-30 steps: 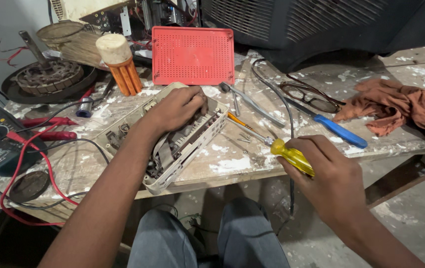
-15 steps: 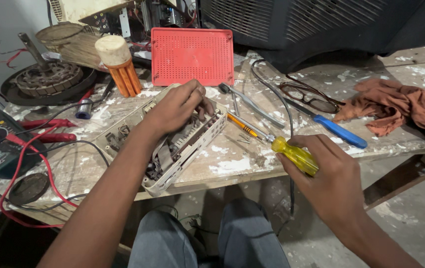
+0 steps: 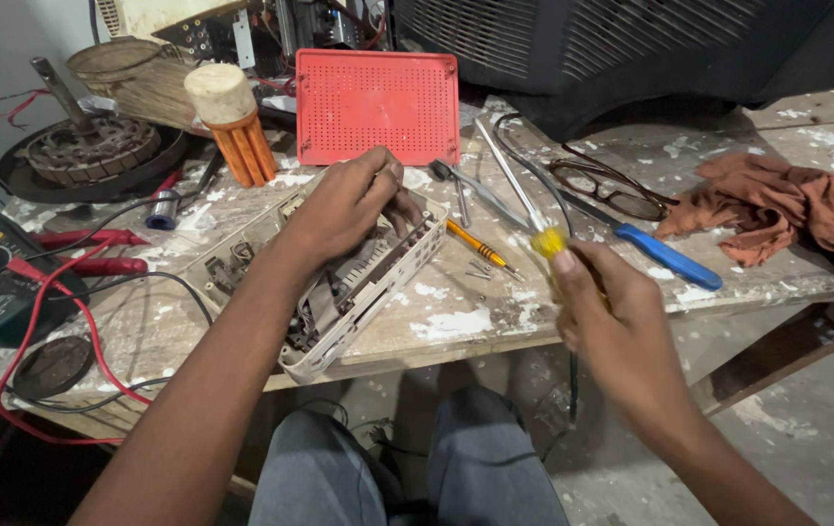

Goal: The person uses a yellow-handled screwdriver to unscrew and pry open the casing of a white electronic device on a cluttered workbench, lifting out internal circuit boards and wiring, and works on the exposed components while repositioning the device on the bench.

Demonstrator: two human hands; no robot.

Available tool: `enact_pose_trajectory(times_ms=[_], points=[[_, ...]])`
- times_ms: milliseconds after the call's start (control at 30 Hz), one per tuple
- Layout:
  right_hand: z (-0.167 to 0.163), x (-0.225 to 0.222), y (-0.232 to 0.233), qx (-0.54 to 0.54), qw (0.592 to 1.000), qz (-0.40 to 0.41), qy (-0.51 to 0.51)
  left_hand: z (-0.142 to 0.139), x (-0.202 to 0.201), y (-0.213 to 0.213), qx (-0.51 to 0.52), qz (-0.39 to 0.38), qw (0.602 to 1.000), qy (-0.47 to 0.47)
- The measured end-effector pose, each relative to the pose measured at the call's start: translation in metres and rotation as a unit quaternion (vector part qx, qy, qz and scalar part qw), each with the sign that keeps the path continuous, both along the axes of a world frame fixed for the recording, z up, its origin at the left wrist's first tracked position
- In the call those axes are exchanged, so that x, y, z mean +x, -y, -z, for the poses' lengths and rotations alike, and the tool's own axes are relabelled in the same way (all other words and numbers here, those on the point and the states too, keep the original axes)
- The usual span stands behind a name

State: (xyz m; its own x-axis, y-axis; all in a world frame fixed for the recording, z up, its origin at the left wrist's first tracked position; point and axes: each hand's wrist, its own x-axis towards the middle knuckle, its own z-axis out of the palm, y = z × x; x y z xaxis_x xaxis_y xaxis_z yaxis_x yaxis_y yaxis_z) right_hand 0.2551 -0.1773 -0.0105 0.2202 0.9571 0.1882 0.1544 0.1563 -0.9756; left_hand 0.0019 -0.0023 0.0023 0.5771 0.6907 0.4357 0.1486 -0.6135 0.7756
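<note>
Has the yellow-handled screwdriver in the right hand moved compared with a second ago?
Yes. The yellow-handled screwdriver has swung upright, its shaft now pointing toward the red perforated plastic panel.

Single head cam, worn by the person, looks down and forward over the workbench point(image 3: 456, 326) edge; close range, both forearms enter from the bottom, knees below; left hand point(image 3: 344, 205) near centre, right hand point(image 3: 607, 312) lower right; far edge of frame reaches the red panel point(image 3: 378, 107); no second view, so no overlap.
</note>
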Motion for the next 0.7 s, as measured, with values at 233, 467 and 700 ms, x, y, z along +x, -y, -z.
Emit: enact_pose_trajectory(times_ms=[233, 467, 700], points=[[0.0, -0.031, -0.047, 0.04, 0.997, -0.042, 0.048, -0.009, 0.0, 0.01, 0.0, -0.065, 0.997, -0.035], [-0.01, -0.048, -0.069, 0.089, 0.936, 0.054, 0.336, -0.009, -0.001, 0.011, -0.027, -0.061, 0.998, -0.01], [-0.006, -0.056, -0.076, 0.093, 0.928, 0.062, 0.356, -0.006, 0.001, 0.008, -0.015, -0.058, 0.998, -0.018]])
